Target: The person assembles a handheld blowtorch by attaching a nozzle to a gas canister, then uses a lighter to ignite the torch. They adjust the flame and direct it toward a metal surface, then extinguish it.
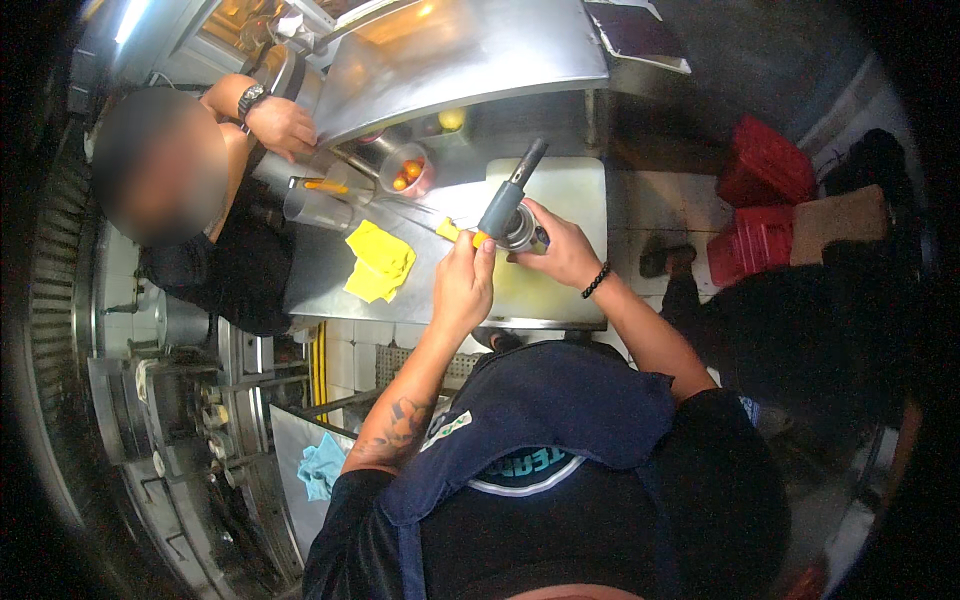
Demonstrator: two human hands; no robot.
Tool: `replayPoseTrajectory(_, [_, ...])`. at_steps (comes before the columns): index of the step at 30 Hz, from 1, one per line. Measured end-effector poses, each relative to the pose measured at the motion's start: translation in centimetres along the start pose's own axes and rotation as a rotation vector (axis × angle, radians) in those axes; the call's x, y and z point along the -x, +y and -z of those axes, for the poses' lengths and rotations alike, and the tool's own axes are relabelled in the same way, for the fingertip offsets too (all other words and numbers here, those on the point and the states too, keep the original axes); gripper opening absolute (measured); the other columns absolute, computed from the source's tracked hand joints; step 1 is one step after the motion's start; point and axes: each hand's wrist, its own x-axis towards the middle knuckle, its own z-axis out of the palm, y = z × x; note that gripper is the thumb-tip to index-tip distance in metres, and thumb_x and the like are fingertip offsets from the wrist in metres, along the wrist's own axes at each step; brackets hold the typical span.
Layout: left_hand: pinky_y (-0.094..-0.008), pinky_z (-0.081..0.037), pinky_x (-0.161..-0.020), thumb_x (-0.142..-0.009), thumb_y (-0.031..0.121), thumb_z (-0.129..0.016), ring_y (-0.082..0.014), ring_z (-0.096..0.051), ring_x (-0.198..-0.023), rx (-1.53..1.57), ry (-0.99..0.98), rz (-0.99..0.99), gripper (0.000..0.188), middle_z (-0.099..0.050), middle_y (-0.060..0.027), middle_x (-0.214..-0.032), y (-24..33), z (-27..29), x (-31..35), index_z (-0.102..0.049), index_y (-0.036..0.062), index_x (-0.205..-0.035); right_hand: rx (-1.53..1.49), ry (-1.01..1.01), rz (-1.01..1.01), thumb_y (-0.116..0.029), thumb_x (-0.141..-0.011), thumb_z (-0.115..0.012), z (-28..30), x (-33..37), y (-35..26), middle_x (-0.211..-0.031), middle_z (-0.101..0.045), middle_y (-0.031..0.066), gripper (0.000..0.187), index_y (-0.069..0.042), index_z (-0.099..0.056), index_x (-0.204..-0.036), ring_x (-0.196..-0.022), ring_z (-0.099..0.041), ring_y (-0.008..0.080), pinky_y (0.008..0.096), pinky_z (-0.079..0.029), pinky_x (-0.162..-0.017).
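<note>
At the near side of a steel worktable stands a person in a navy apron, forearms stretched out over the surface. The left hand has its fingers curled in, thumb and forefinger clamped on the yellow end of a grey torch-like tool, whose dark tube points away from the body. The right hand is wrapped around a round silver can, right beside it; from where I'm standing, I can't tell whether tool and can are joined. Both are held up over a pale cutting board. Left of the hands, a crumpled yellow cloth lies on the steel, and past it come a clear container and a tub of red-orange round produce. Across the back runs a raised steel shelf. Down to the left, a light-blue cloth hangs over a metal edge near the cooking equipment. At the far left, a co-worker's hand, a watch on its wrist, reaches toward the table's end. Off to the right, red crates sit beside a cardboard box on the tiled floor.
</note>
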Motion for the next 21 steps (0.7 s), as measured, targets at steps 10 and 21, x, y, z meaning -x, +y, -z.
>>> replayPoseTrajectory(10, [-0.0449,-0.044,-0.060,-0.104,0.030,-0.047,-0.0355,-0.058,-0.062,0.209,-0.056,0.071,0.032,-0.056,-0.0188,-0.067,-1.1,-0.2,-0.1,-0.052,0.0002,-0.093,0.020,-0.019,-0.025,-0.027,-0.073,-0.085,-0.1,0.0,-0.2,-0.128,-0.062,0.0202,0.088,-0.007,-0.041,-0.146,-0.117,-0.063,0.0327,0.0392,-0.050,-0.097])
replayPoseTrajectory(21, [-0.0372,-0.046,-0.061,-0.105,0.037,-0.045,-0.0238,-0.058,-0.063,0.293,-0.315,0.262,0.039,-0.062,-0.0104,-0.073,1.5,3.1,-0.9,-0.060,0.0011,-0.102,-0.011,0.024,0.014,-0.028,-0.074,-0.085,-0.6,0.1,0.8,-0.124,-0.065,0.0175,0.084,-0.012,-0.043,-0.144,-0.113,-0.064,0.0344,0.0405,-0.052,-0.092])
